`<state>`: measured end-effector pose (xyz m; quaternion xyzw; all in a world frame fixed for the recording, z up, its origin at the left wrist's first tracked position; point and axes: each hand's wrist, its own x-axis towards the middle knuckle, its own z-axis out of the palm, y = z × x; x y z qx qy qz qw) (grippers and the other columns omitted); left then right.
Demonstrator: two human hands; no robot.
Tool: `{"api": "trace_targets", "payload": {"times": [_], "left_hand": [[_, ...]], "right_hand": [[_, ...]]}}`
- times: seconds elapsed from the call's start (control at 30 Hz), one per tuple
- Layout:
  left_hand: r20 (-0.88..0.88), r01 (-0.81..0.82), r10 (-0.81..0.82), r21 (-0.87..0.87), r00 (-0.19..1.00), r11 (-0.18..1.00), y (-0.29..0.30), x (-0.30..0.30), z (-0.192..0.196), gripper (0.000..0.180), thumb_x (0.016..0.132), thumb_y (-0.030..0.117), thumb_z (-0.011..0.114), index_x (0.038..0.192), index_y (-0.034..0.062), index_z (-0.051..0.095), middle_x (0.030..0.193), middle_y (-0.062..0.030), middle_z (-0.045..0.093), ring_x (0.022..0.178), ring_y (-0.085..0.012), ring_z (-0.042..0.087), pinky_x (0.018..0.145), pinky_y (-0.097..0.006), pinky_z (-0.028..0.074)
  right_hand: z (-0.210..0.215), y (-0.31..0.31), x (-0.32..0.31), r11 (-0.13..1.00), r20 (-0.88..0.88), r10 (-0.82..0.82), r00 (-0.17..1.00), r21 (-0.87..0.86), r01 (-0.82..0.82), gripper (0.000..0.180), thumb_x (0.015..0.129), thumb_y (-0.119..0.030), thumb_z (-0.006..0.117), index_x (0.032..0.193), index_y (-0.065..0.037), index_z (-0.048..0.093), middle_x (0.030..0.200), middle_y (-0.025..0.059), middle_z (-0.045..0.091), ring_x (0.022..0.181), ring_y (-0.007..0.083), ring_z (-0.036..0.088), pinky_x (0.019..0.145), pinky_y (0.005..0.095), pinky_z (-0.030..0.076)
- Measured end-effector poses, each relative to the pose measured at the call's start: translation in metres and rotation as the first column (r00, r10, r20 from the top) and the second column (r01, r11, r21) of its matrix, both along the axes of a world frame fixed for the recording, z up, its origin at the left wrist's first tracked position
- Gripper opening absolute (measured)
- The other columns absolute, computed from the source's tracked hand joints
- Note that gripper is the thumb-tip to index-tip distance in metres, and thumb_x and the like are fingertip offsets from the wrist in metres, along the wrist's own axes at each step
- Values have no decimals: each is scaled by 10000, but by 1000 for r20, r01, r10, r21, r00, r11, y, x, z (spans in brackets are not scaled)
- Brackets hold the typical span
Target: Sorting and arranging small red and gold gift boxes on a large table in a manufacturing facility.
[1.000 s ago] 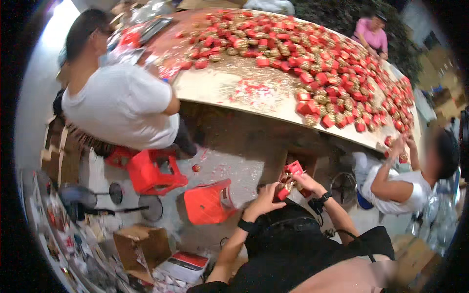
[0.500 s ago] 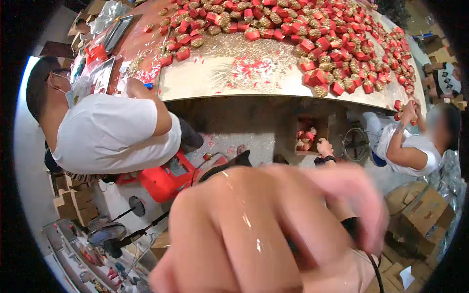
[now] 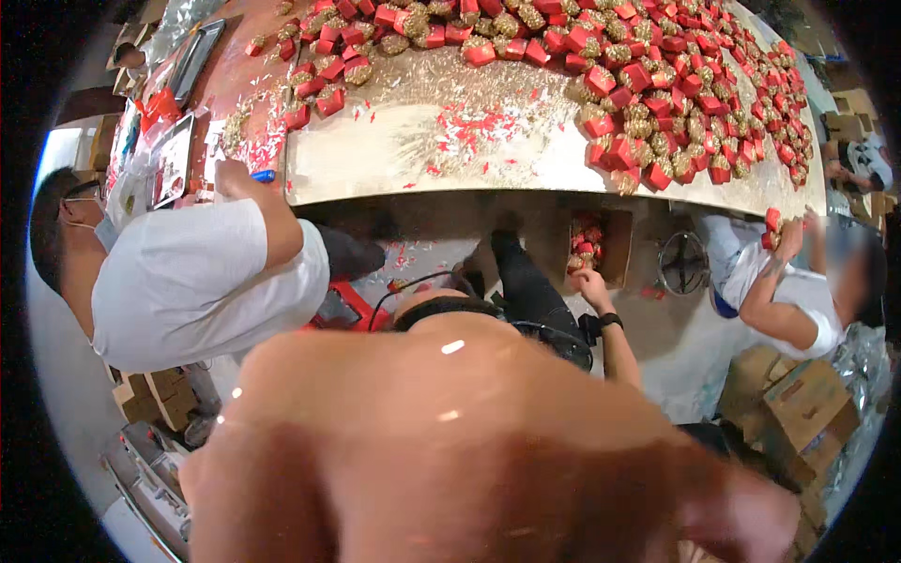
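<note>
My left hand (image 3: 450, 422) fills the lower middle, very close and blurred. Its knuckles face up, and its fingertips are out of sight. Farther off, my right hand (image 3: 591, 287), with a black watch (image 3: 601, 325) on the wrist, is at the front edge of a cardboard box (image 3: 616, 246) under the table. Small red and gold pieces (image 3: 586, 246) lie in that box, right by my fingers. The fingers look curled; what they hold, if anything, is too small to make out.
On the table (image 3: 357, 174) lies a big pile of red and gold pieces (image 3: 648, 84), with red and white scraps (image 3: 479, 131). A person in white (image 3: 188, 267) works on the left, another (image 3: 788, 296) on the right with pieces in hand. Cartons (image 3: 807, 403) stand lower right.
My left hand has come closer and covers more of the lower view. My right hand has shifted left along the box's front. The table has slid slightly in view.
</note>
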<state>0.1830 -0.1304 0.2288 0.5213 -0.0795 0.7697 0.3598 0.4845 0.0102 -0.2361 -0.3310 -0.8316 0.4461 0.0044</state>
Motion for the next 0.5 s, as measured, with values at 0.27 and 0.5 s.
{"api": "trace_targets", "payload": {"times": [0.27,0.5], "left_hand": [[-350,-411,266,-451,898,792,78,-41,-55,267,809,263,482,645,59,537,686,-56,562,698,-195,534,749,-356,404],[-887,-882,-247,-282,389,-376,-21,-78,-376,345,694,307,662,791,-12,574,778,-198,575,724,-318,555,599,-402,425]], "right_hand": [[66,80,-164,914,-176,16,984,-396,-85,224,736,18,358,746,7,582,644,92,588,582,144,562,535,268,437],[34,97,-211,645,47,-286,957,-729,228,250,774,-40,347,726,11,586,591,83,591,383,141,501,331,252,361]]}}
